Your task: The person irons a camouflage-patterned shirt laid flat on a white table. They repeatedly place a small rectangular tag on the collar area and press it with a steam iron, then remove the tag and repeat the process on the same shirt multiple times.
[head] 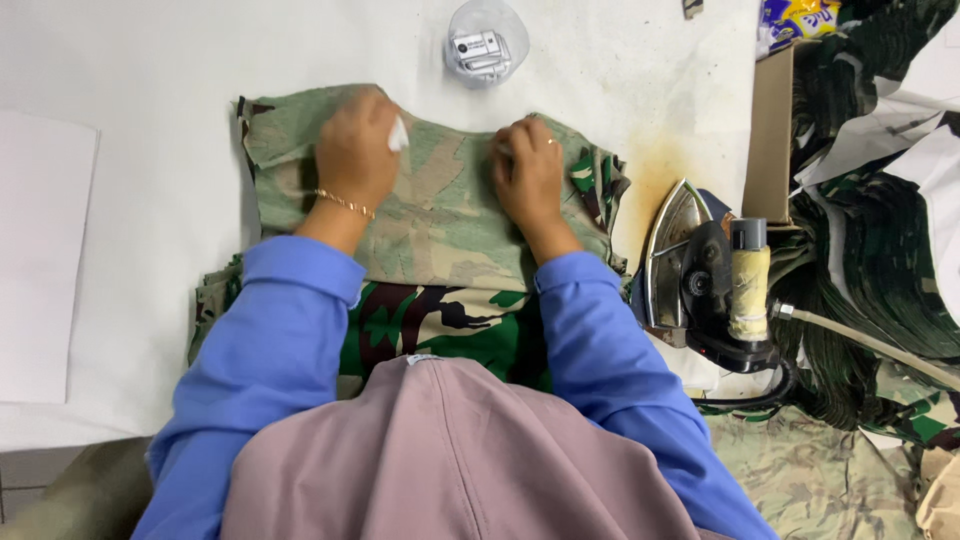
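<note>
1. A white paper sheet [40, 260] lies at nine o'clock on the white table [150, 60].
2. The left hand [355, 150] presses on the camouflage fabric piece [440, 215], fingers curled, pinching a small white chalk [398, 133].
3. The fabric lies faded side up at the centre, reaching from ten to two o'clock.
4. The right hand [527, 170] rests flat on the fabric, fingers together.
5. A clear plastic container [486, 42] sits at twelve o'clock.
6. An iron [700, 270] stands at three o'clock, beside stacked camouflage cloth [870, 250].
</note>
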